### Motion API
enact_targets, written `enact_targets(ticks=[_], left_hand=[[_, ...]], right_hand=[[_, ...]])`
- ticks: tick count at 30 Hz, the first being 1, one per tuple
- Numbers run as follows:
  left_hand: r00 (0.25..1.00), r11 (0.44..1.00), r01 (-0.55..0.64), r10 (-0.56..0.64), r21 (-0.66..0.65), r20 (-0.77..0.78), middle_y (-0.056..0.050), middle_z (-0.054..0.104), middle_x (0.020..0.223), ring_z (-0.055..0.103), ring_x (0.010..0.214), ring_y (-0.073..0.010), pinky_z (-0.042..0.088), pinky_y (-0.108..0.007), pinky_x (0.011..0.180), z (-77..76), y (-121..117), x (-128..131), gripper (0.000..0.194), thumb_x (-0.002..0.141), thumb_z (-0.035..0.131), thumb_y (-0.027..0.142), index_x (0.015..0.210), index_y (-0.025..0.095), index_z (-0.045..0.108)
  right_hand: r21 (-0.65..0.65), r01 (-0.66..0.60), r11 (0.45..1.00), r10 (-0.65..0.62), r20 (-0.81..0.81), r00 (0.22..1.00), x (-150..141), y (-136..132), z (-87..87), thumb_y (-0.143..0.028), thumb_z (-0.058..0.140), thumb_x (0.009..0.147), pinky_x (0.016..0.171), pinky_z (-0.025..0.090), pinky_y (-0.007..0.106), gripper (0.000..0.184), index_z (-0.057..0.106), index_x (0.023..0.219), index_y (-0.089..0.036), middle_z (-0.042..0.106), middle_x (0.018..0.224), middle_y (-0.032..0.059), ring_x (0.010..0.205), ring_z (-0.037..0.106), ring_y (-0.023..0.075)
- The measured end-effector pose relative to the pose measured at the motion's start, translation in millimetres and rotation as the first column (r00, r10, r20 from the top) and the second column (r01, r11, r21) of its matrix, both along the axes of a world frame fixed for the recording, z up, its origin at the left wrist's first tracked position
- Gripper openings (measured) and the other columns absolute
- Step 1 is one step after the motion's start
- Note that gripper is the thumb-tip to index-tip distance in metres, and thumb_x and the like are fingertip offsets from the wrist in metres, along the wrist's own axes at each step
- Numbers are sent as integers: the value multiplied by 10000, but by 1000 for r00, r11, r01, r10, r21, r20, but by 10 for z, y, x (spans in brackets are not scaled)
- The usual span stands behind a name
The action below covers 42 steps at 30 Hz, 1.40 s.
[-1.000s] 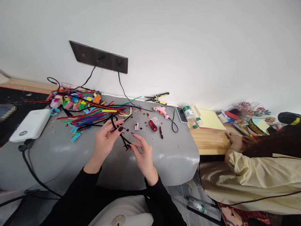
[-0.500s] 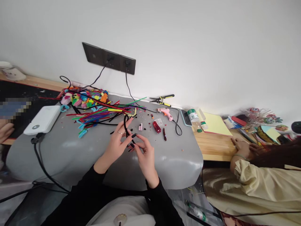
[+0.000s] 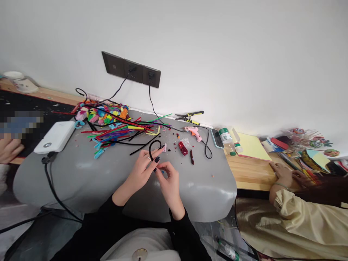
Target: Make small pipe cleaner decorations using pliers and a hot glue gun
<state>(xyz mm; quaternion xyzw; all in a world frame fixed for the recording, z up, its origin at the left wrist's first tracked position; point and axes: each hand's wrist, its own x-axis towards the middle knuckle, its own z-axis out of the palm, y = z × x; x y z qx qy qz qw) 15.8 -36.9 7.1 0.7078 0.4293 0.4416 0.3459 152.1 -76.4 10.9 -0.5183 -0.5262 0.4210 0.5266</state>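
Both my hands meet over the middle of the grey table [image 3: 81, 174]. My left hand [image 3: 143, 168] pinches a black pipe cleaner [image 3: 152, 146] that curls into a small loop above its fingers. My right hand [image 3: 168, 181] is closed on the lower end of the same black pipe cleaner, fingertips touching those of the left. A heap of coloured pipe cleaners [image 3: 116, 127] lies behind my hands to the left. A small pink piece [image 3: 164, 147] and a red glittery piece [image 3: 183, 148] lie just beyond my fingers.
A white box [image 3: 56, 136] with a black cable sits at the left. A pink glue gun [image 3: 193, 132], yellow-handled pliers [image 3: 189, 116], a phone [image 3: 216, 137] and a bottle [image 3: 225, 136] lie at the back right. Another person's hand [image 3: 282, 173] rests on the wooden desk [image 3: 250, 172] at right.
My hands have come closer together and the black pipe cleaner is bent into a tighter loop. The camera view has shifted left, so everything sits further right.
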Motion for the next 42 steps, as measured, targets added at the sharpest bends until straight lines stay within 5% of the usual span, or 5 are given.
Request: enact_targets(ticks=[9, 23, 30, 35, 42], left_hand=[[884, 957, 223, -117, -188, 452, -67, 318, 1696, 423, 1505, -286, 371, -442, 1243, 116, -51, 117, 588, 1049, 481, 453, 1609, 312, 369], [984, 984, 177, -177, -1, -5, -57, 171, 1741, 141, 1614, -278, 141, -483, 1320, -58, -25, 33, 642, 1084, 330, 464, 1672, 294, 137], [986, 998, 56, -50, -37, 159, -106, 396, 1654, 416, 1503, -280, 336, -448, 1247, -13, -12, 26, 588, 1034, 505, 429, 1591, 279, 392], [931, 970, -101, 171, -223, 322, -136, 707, 1279, 690, 1137, -268, 569, -394, 979, 23, 34, 44, 438, 930, 648, 512, 1230, 197, 697], [814, 913, -79, 290, -400, 503, -154, 778, 1123, 750, 958, -268, 633, -406, 865, 57, 21, 80, 493, 852, 726, 592, 1083, 157, 731]], right_hand=[[-48, -158, 986, 153, -106, 983, -9, 26, 5, -346, 650, 875, 839, 568, 293, 141, 660, 839, -210, 706, 945, 38, 863, 660, 159], [-163, -274, 948, 218, -297, 930, 92, 7, 4, -473, 744, 814, 748, 581, 292, 296, 595, 811, -217, 686, 757, -21, 687, 658, 136], [-149, -163, 975, 122, -254, 959, 117, 31, 20, -441, 747, 821, 706, 592, 288, 268, 608, 832, -212, 683, 743, -9, 674, 679, 145], [-95, 39, 995, -49, -103, 994, 163, 66, 6, -336, 691, 846, 707, 554, 263, 151, 688, 885, -191, 702, 802, 22, 738, 672, 150], [-20, 83, 996, -83, -38, 996, 175, 56, -11, -328, 652, 901, 742, 550, 289, 177, 765, 950, -200, 715, 886, 54, 805, 655, 169]])
